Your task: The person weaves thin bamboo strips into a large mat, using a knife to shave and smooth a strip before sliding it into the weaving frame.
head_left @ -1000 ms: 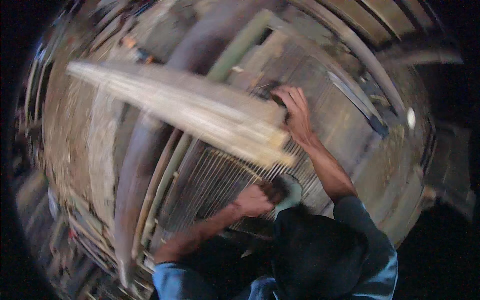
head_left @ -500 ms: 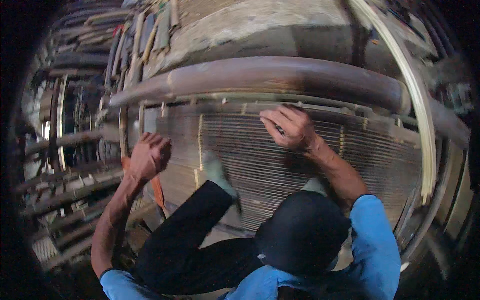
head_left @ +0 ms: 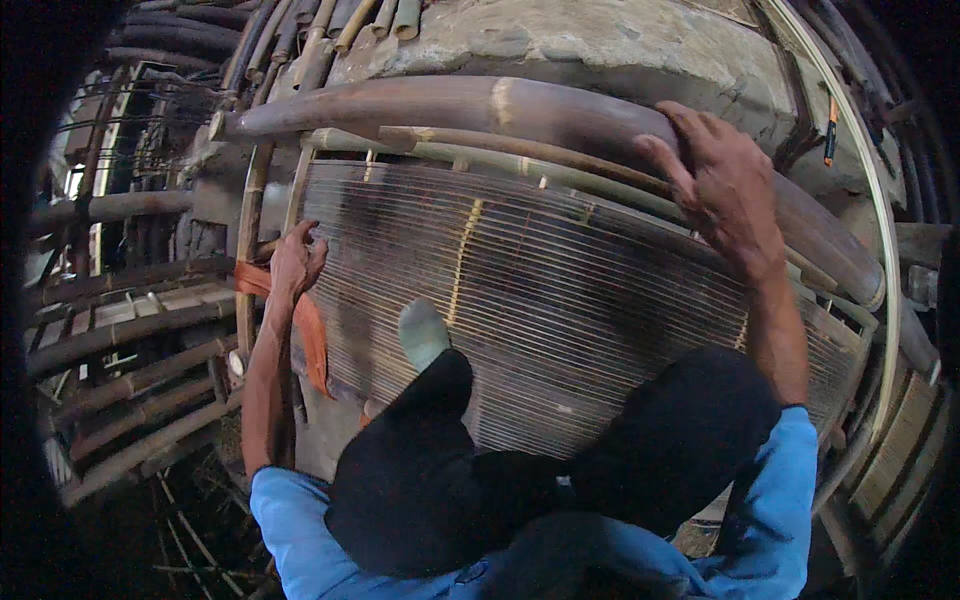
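Observation:
My right hand (head_left: 735, 185) lies over a thick brown bamboo pole (head_left: 420, 103), fingers bent across its far side and thumb on the near side. Below the pole stretches a screen of thin parallel slats or strands (head_left: 560, 290), bound with pale yellow strips. At that screen's left edge is my left hand (head_left: 297, 262), its fingers curled in beside a wooden side bar (head_left: 300, 185). What those fingers hold, if anything, is hidden. An orange strip of cloth (head_left: 312, 340) hangs by my left wrist. My black-clad legs are bent over the screen, one grey-green sock (head_left: 423, 333) showing.
Bamboo rails (head_left: 120, 320) and slatted racks stand on the left. Several poles (head_left: 350, 25) lie at the far left beside a rough stone ledge (head_left: 560, 40). A pale long strip (head_left: 880, 230) curves down the right, near an orange-and-black tool (head_left: 831, 130).
My right hand has moved right and away from me, from above the screen onto the bamboo pole. My left hand has shifted slightly to the screen's left edge. The whole view has shifted.

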Action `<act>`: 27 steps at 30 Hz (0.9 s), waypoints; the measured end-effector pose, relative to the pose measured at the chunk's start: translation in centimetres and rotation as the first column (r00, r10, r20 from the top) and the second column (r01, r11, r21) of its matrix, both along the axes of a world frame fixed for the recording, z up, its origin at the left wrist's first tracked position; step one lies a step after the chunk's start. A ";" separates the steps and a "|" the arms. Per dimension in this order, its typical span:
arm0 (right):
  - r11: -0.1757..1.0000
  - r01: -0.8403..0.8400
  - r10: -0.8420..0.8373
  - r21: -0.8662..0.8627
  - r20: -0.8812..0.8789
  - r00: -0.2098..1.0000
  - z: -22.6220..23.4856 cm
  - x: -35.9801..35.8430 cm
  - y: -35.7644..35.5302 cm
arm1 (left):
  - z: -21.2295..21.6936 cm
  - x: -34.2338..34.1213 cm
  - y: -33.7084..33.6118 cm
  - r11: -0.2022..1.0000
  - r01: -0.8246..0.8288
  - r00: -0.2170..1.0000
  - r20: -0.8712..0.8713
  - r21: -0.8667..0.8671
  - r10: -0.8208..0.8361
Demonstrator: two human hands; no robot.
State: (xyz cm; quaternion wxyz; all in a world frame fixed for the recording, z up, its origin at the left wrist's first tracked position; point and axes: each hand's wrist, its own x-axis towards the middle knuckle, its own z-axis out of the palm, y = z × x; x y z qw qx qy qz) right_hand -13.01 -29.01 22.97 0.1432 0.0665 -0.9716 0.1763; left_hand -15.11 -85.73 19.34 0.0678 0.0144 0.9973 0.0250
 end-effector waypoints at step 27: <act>0.777 -0.593 0.483 0.209 0.407 0.775 -0.9 -10.1 -29.2 | -18.7 -21.1 -12.6 0.958 0.274 0.884 -0.415 0.084 -0.216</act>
